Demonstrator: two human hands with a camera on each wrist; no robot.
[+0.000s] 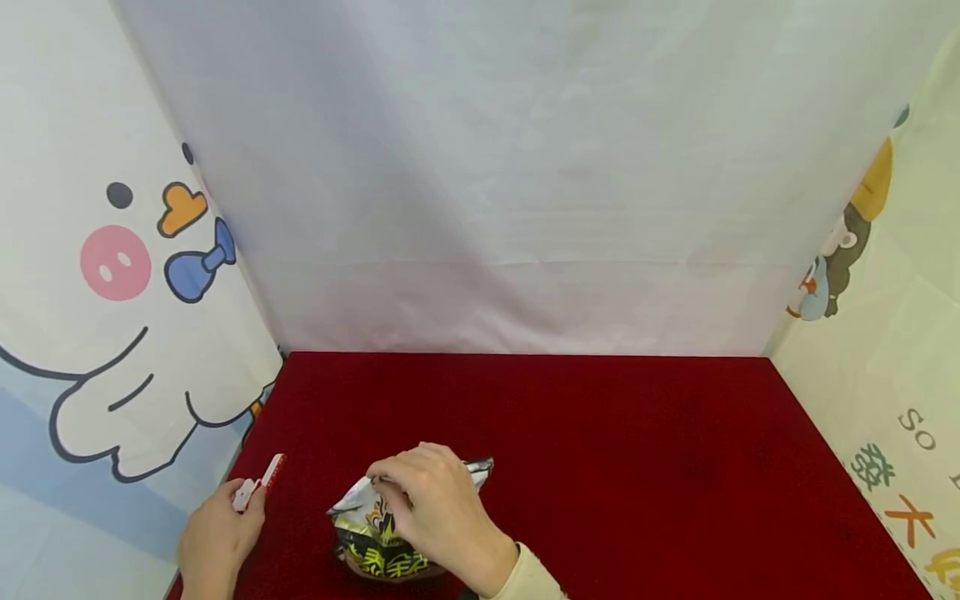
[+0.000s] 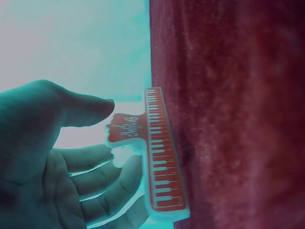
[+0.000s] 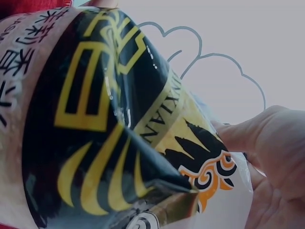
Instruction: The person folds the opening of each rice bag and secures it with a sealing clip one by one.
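Note:
A rice bag [image 1: 375,542], black and white with yellow print, stands on the red cloth near its front edge. My right hand [image 1: 442,508] grips the bag's white upper edge from above, its thumb curled toward the fingers. Up close in the right wrist view, the bag's printed front [image 3: 95,95] is creased, and the thumb lies along its white top. To the left, my left hand [image 1: 221,533] holds a red and white clip [image 1: 273,471] by its handles. Piano keys decorate the clip's long bar [image 2: 164,162] in the left wrist view, and the bar points away from the palm.
Red cloth [image 1: 637,467] covers the table. A pale curtain [image 1: 525,167] hangs along the back. Printed cartoon sheets stand at the left [image 1: 75,333] and right [image 1: 862,375], with the left hand close to the left one.

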